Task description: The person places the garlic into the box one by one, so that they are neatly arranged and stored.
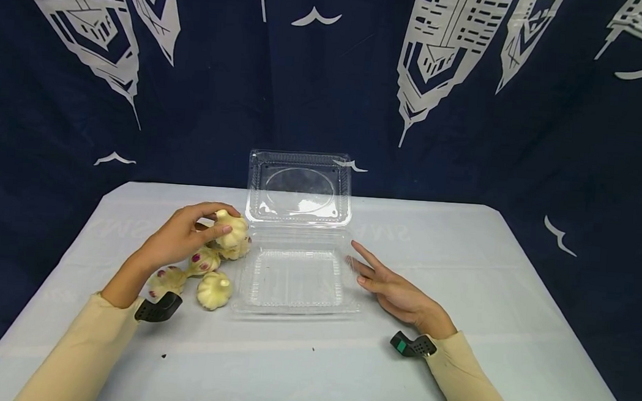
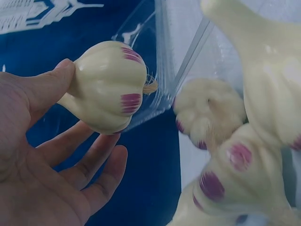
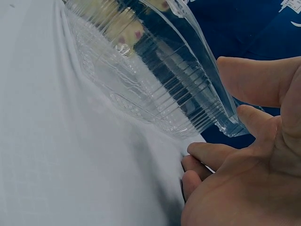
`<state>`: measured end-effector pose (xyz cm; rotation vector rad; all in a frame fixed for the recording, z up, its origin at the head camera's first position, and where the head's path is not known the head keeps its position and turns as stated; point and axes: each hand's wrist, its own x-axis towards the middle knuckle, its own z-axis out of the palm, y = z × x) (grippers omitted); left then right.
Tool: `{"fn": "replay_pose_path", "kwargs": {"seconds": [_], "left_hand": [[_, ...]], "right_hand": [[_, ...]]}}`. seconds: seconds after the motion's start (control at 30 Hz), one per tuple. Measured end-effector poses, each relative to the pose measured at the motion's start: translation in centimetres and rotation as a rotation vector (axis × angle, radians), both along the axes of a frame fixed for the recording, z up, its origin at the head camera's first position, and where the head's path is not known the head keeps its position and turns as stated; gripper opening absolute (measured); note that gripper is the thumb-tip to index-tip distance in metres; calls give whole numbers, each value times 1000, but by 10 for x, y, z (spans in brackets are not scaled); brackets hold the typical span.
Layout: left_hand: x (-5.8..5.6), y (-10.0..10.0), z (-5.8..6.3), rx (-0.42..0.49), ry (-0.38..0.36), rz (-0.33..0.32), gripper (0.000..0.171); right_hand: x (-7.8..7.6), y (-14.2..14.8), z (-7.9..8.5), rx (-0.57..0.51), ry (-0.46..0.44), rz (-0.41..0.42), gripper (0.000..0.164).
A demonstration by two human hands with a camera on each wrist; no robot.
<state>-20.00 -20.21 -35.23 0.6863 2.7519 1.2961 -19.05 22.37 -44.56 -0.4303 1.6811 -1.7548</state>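
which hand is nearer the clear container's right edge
Right. The right hand is at the container's right edge; the left hand is beyond its left side, pinching a garlic bulb.

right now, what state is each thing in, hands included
Held garlic bulb: whole, gripped by the left hand
Left hand: thumb and fingers holding that bulb
Other garlic bulbs: four, whole, lying left of the tray
Tray: flat on the table, uncovered
Lid: open, tipped up behind the tray
Right hand: open, fingers at the tray's right rim
Black wristbands: one worn on each wrist
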Motion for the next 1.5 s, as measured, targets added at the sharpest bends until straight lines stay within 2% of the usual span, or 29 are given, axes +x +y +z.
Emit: {"fn": "replay_pose_path", "kwargs": {"seconds": [0.27, 0.6, 0.77, 0.9, 1.2, 1.5], "left_hand": [[-9, 22, -2, -30, 36, -92, 25], [-19, 51, 6, -61, 46, -206, 24], [-29, 66, 11, -67, 40, -271, 24], [-35, 79, 11, -79, 17, -306, 23], [-46, 109, 0, -138, 28, -348, 20], [-54, 130, 1, -169, 24, -367, 19]], "right_hand": [[1, -1, -1, -1, -4, -5, 74], [-1, -2, -3, 8, -9, -8, 74], [-1, -1, -1, 7, -1, -11, 73], [-2, -2, 0, 11, 0, -13, 74], [-2, -1, 1, 25, -2, -17, 73], [-3, -3, 0, 26, -15, -5, 74]]}}
